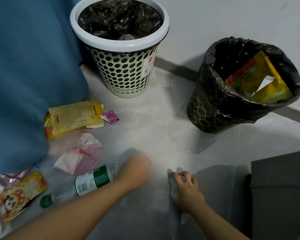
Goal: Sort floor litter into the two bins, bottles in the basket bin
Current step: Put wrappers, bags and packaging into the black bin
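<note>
A clear plastic bottle [92, 181] with a green-and-white label and a green cap lies on its side on the floor at lower left. My left hand [137, 168], blurred, grips the bottle's clear bottom end. My right hand [185, 186] rests on the floor to the right with its fingers loosely curled, fingertips down, holding nothing I can make out. The basket bin [123, 75], perforated with a white rim and a black liner, stands at the top centre. To the right stands the black bin [213, 108], with a yellow package inside.
Litter lies at left: yellow wrappers [71, 116], a small purple sachet [110, 116], a pink plastic bag [80, 155] and a cartoon snack packet [21, 193]. Blue fabric [29, 70] fills the upper left. A dark grey box [277, 196] sits at lower right.
</note>
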The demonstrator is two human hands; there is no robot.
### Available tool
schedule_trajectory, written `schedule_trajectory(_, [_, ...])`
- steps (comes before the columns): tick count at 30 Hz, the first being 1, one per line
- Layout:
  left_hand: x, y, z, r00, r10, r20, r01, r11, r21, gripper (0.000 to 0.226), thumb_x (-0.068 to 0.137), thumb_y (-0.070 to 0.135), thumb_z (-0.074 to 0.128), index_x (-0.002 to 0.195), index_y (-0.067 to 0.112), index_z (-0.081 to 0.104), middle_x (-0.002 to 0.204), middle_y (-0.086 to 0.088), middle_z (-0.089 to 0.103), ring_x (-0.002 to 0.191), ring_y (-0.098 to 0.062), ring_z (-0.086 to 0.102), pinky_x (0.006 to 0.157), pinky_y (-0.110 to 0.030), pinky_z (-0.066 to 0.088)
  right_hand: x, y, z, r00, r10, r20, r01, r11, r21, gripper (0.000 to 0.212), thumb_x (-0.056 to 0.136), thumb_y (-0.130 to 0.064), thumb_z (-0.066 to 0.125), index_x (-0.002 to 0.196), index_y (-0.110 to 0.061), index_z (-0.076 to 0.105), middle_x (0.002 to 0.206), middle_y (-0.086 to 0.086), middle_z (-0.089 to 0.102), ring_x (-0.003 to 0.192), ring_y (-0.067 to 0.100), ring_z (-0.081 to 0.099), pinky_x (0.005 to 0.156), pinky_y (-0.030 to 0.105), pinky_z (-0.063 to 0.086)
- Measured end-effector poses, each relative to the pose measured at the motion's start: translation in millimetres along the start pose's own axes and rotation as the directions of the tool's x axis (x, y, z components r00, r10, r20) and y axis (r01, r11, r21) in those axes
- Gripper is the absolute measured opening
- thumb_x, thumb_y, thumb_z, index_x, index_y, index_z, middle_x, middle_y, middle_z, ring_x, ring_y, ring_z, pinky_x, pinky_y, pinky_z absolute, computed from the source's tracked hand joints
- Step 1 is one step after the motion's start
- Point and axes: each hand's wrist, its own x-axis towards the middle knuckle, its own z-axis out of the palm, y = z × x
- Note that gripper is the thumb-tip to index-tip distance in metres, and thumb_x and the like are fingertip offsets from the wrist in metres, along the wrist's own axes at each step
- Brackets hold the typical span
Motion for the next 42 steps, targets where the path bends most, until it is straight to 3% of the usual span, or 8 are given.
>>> schedule_trajectory(6, [-3,-5,2,0.999,0.006,-0.031,-0.007,0.998,-0.059,0.037,0.087,0.020,0.050,0.123,0.020,0.053,0.127,-0.001,0.049,0.121,-0.022,0.043,0.099,-0.031,0.039,12,-8,-2,0.999,-0.026,0.024,0.024,0.998,0.064,0.062,0.084,-0.021,0.060,0.139,-0.031,0.033,0.129,0.009,0.032,0.115,0.033,0.045,0.095,0.035,0.044])
schedule_trajectory(15, [-10,-15,-20,0.982,0.018,-0.189,-0.049,0.986,-0.162,0.031,0.088,0.016,0.052,0.119,0.018,0.057,0.125,-0.001,0.053,0.118,-0.019,0.048,0.095,-0.031,0.041,36,-63,-24,0.977,-0.165,-0.133,0.190,0.960,0.205,0.019,0.086,-0.015,0.059,0.102,-0.009,0.068,0.105,0.013,0.058,0.096,0.029,0.058,0.073,0.019,0.034])
schedule_trajectory(19, [-13,-30,-40,0.966,0.008,-0.260,-0.054,0.984,-0.171,0.031,0.087,0.014,0.054,0.117,0.016,0.060,0.121,-0.002,0.056,0.112,-0.020,0.052,0.092,-0.026,0.038,40,-96,-43,0.955,-0.215,-0.206,0.267,0.922,0.280,0.019,0.085,-0.013,0.062,0.100,-0.006,0.070,0.106,0.014,0.060,0.098,0.026,0.060,0.074,0.009,0.030])
schedule_trajectory(25, [-16,-62,-62,0.937,-0.138,-0.320,0.063,0.970,-0.233,0.032,0.087,0.014,0.052,0.118,0.017,0.058,0.121,-0.001,0.055,0.113,-0.017,0.052,0.087,-0.023,0.038,57,-137,-61,0.939,-0.247,-0.239,0.313,0.903,0.294,0.023,0.080,-0.009,0.065,0.103,-0.008,0.069,0.108,0.012,0.059,0.101,0.027,0.061,0.084,0.017,0.039])
schedule_trajectory(34, [-14,-109,-80,0.836,-0.329,-0.440,0.263,0.943,-0.206,0.029,0.087,0.016,0.050,0.114,0.021,0.059,0.124,0.000,0.054,0.121,-0.021,0.040,0.096,-0.031,0.035,85,-175,-54,0.909,-0.362,-0.208,0.391,0.913,0.119,0.028,0.075,-0.020,0.075,0.100,-0.012,0.068,0.109,0.009,0.064,0.096,0.021,0.062,0.077,0.008,0.032])
schedule_trajectory(37, [-15,-124,-82,0.789,-0.380,-0.482,0.394,0.916,-0.076,0.034,0.088,0.024,0.048,0.122,0.029,0.053,0.134,0.004,0.045,0.127,-0.021,0.031,0.103,-0.035,0.025,91,-182,-54,0.911,-0.350,-0.216,0.380,0.918,0.116,0.025,0.080,-0.013,0.070,0.104,-0.009,0.066,0.111,0.010,0.059,0.097,0.025,0.060,0.072,0.009,0.030])
schedule_trajectory(40, [-18,-142,-77,0.775,-0.526,-0.351,0.548,0.835,-0.043,0.055,0.091,0.032,0.047,0.142,0.034,0.026,0.156,-0.001,0.006,0.143,-0.031,-0.002,0.115,-0.051,0.014,93,-187,-50,0.915,-0.330,-0.234,0.367,0.920,0.137,0.025,0.082,-0.005,0.065,0.107,-0.008,0.066,0.112,0.012,0.057,0.099,0.029,0.059,0.071,0.012,0.030])
schedule_trajectory(42, [-16,-152,-74,0.763,-0.592,-0.257,0.596,0.800,-0.071,0.064,0.092,0.035,0.047,0.145,0.038,0.013,0.157,-0.001,-0.015,0.142,-0.037,-0.016,0.115,-0.058,0.009,92,-190,-47,0.911,-0.345,-0.227,0.380,0.916,0.131,0.026,0.082,-0.005,0.065,0.108,-0.007,0.066,0.113,0.013,0.057,0.100,0.029,0.058,0.071,0.013,0.030])
